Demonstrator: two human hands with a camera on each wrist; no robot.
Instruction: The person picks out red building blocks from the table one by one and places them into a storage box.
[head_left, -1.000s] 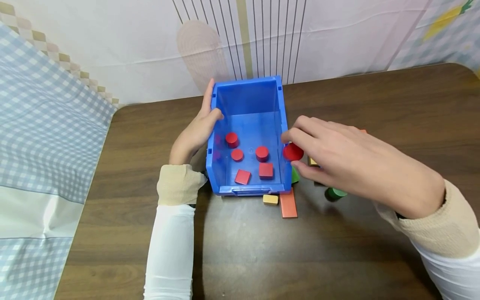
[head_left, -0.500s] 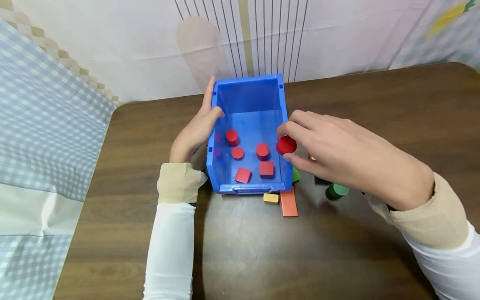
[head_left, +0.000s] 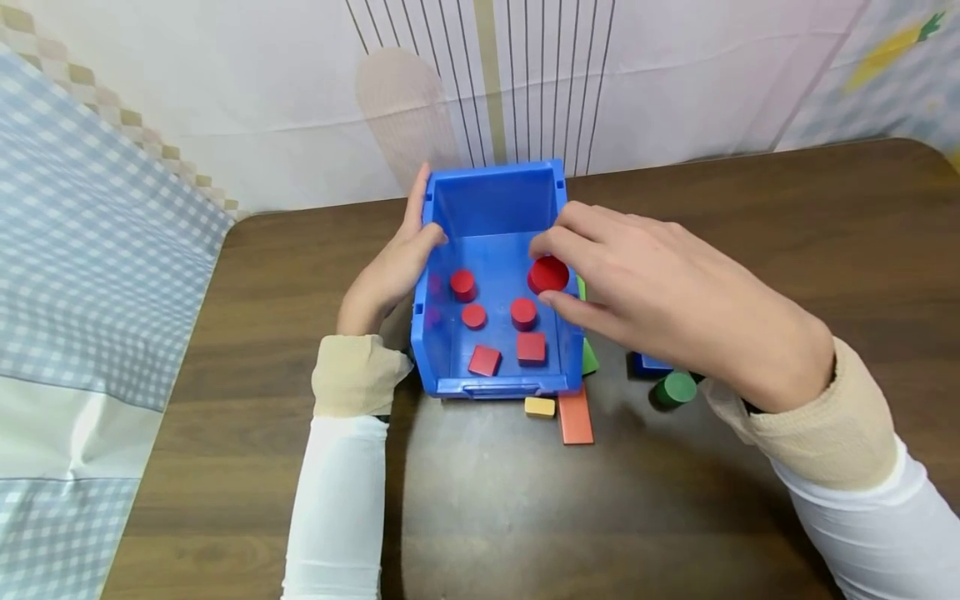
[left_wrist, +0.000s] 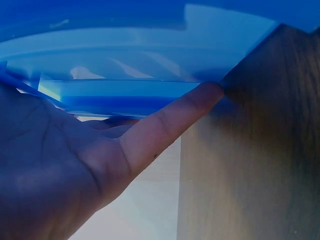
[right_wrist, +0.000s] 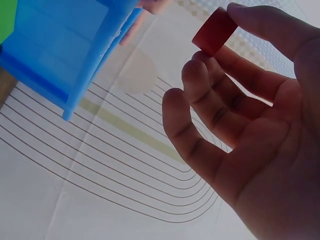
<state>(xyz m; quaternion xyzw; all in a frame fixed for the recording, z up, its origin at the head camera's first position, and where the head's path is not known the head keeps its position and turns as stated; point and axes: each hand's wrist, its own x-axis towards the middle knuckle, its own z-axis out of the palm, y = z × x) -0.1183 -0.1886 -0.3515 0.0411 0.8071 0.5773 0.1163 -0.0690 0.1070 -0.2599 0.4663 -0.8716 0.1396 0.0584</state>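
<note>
A blue plastic bin (head_left: 498, 200) stands on the table, its low side facing me. My left hand (head_left: 393, 262) grips its left wall, thumb over the rim and fingers outside; in the left wrist view one finger lies along the bin's wall (left_wrist: 125, 50). Over the bin's right side, my right hand (head_left: 652, 287) pinches a red cylinder block (head_left: 549, 275) between thumb and fingertips. The right wrist view has this cylinder (right_wrist: 215, 31) held up by its sides. On the bin floor lie several red blocks, among them a round one (head_left: 463, 285) and a square one (head_left: 531, 348).
Before the bin lie a small yellow block (head_left: 540, 407) and an orange flat piece (head_left: 576, 417). A green piece (head_left: 589, 358) shows at its right side. Under my right forearm are a green cylinder (head_left: 677, 389) and a blue block (head_left: 651, 364). A fabric backdrop (head_left: 300, 100) hangs behind the table.
My right hand has carried the red cylinder leftward and away from me, from the bin's right rim to over its inside. The left hand keeps its grip on the bin.
</note>
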